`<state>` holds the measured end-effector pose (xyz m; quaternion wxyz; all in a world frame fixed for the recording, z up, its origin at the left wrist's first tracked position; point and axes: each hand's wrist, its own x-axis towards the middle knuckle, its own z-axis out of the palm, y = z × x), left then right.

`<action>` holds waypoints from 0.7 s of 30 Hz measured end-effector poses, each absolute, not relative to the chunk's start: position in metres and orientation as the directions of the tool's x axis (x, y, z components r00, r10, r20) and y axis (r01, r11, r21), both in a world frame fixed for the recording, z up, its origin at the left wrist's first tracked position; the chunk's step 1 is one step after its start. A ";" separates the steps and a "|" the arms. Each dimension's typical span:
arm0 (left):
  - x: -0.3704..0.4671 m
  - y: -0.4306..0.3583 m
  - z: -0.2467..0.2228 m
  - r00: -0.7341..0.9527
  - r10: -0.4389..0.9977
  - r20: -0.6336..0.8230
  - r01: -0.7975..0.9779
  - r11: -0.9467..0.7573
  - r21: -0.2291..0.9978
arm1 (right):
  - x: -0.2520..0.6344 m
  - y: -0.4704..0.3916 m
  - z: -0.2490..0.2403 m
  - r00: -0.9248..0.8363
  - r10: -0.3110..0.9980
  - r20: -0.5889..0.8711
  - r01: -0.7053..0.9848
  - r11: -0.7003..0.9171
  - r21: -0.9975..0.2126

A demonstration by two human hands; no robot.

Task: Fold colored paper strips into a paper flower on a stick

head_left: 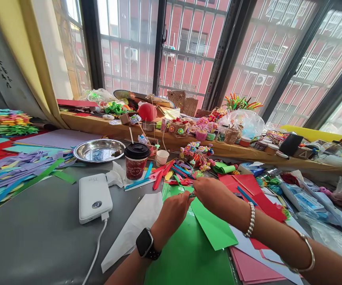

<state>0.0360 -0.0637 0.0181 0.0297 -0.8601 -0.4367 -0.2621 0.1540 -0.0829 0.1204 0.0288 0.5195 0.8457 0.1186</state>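
Note:
My left hand, with a dark smartwatch on its wrist, is closed in a pinch over the green sheets. From the right my right hand meets it, fingers also pinched together. Between the fingertips shows a small green piece, perhaps a paper strip; most of it is hidden. Under the hands lie a light green paper sheet and a larger glossy green sheet. Just beyond them, red, blue and yellow paper strips are heaped on the dark table.
A white power bank with a cable lies at left, near a lidded paper cup and a metal plate. Cut strips pile up far left. Red sheets and plastic packets lie right. Crafts crowd the windowsill.

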 end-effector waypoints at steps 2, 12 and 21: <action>0.037 -0.064 0.020 0.460 0.747 0.481 0.781 -0.598 0.181 | 0.155 -0.090 0.113 -0.425 0.890 0.164 0.898 0.392 0.199; 0.036 -0.066 0.019 0.355 0.745 0.564 0.759 -0.582 0.291 | 0.156 -0.114 0.065 -0.128 0.862 0.491 0.871 0.334 -0.360; 0.031 -0.062 0.024 0.259 0.799 0.543 0.592 -0.575 0.564 | 0.159 -0.106 0.040 0.083 0.972 0.219 0.321 0.182 -0.929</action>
